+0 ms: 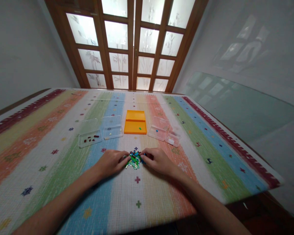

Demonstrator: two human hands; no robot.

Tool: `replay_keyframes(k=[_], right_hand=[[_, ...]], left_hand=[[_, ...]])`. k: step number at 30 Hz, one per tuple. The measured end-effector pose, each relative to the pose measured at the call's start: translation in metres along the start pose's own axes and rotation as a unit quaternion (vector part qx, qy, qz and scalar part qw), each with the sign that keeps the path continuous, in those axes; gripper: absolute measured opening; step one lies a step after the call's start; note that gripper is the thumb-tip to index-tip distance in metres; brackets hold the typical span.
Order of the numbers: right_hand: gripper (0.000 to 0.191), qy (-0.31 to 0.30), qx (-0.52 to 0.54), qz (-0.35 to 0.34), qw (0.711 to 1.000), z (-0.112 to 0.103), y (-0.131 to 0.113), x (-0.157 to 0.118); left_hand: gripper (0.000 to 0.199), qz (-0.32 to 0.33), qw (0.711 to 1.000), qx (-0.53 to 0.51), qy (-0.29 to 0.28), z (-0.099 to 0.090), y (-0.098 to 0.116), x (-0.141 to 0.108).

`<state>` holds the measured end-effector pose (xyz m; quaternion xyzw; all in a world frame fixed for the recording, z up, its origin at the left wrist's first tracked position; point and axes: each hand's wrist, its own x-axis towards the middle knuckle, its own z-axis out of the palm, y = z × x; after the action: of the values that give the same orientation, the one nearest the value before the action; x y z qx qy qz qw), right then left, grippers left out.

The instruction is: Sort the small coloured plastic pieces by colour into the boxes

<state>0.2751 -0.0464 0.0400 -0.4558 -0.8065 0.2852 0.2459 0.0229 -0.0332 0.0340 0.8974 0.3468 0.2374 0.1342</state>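
Note:
A heap of small building bricks (134, 160), mostly green, blue and white with some dark pieces, lies on the striped tablecloth between my hands. My left hand (112, 161) is at its left edge, thumb and forefinger bent close together against the bricks. From the other side, my right hand (158, 160) touches the heap with curled fingers, near some dark and blue pieces. What either hand pinches is too small to make out. Beyond the heap, an open orange case (135, 127) has one green brick (140, 128) in it.
Left of the case are an open clear box (82, 143) with several dark brown bricks and another clear box (112, 136) with a few pale pieces. On the right, one clear box (152, 134) has a blue brick, and a smaller box (177, 143) has white pieces.

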Motion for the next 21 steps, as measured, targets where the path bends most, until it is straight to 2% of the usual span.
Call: replay_keyframes(k=[9, 15, 21], right_hand=[[0.020, 0.022, 0.011, 0.019, 1.000, -0.004, -0.005, 0.000], [0.021, 0.035, 0.004, 0.028, 0.999, -0.007, -0.006, 0.000], [0.021, 0.037, 0.002, 0.018, 0.999, -0.008, -0.005, 0.000]], left_hand=[[0.030, -0.094, 0.995, -0.031, -0.022, -0.003, 0.005, 0.004], [0.028, -0.086, 0.995, -0.049, -0.016, -0.011, 0.004, 0.002], [0.028, -0.097, 0.994, -0.037, -0.019, -0.010, 0.005, 0.004]])
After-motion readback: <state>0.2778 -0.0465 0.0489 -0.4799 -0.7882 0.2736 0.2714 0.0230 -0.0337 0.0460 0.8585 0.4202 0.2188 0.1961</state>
